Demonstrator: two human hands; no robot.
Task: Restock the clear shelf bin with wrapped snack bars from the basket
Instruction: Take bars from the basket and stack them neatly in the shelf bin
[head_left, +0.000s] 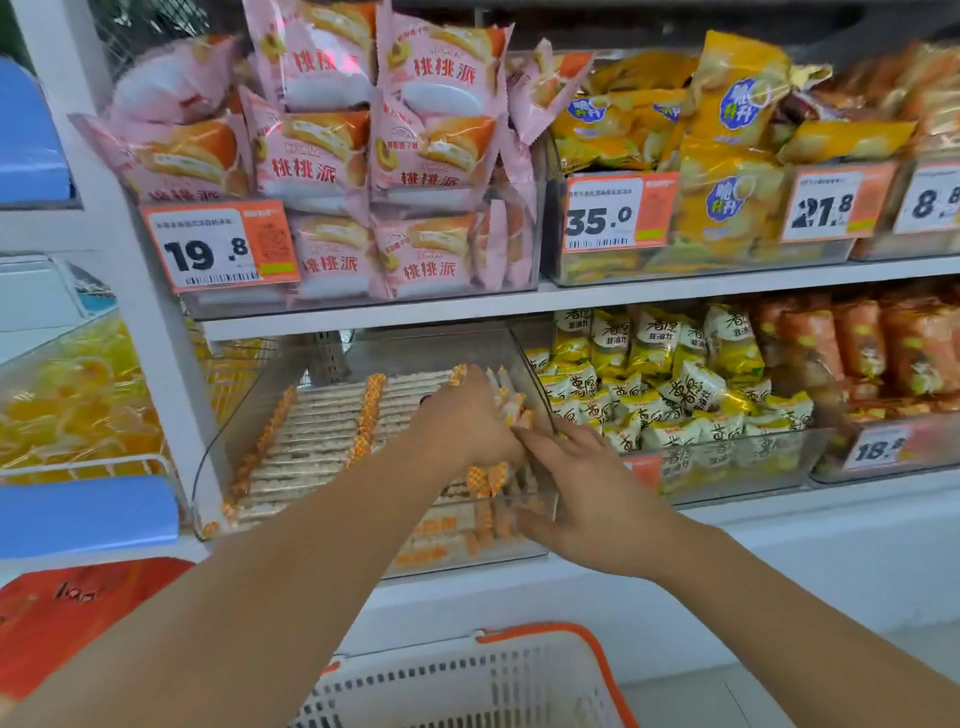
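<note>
A clear shelf bin (218, 441) on the lower shelf holds several wrapped snack bars (317, 431) with orange-checked ends, lying in rows. My left hand (462, 421) reaches into the bin's right side and grips a bunch of upright bars (506, 397). My right hand (576, 478) lies against the bin's right front corner, fingers straight and touching the same bunch from the near side. The white basket (467, 680) with an orange rim sits below at the bottom edge; what it holds cannot be seen.
Pink cake packs (363, 156) fill the bin above, behind a 19.8 price tag (218, 249). Yellow and white packets (675, 395) sit in the neighbouring bin to the right. A wire rack of yellow goods (67, 405) stands left. An orange bag (67, 613) lies at lower left.
</note>
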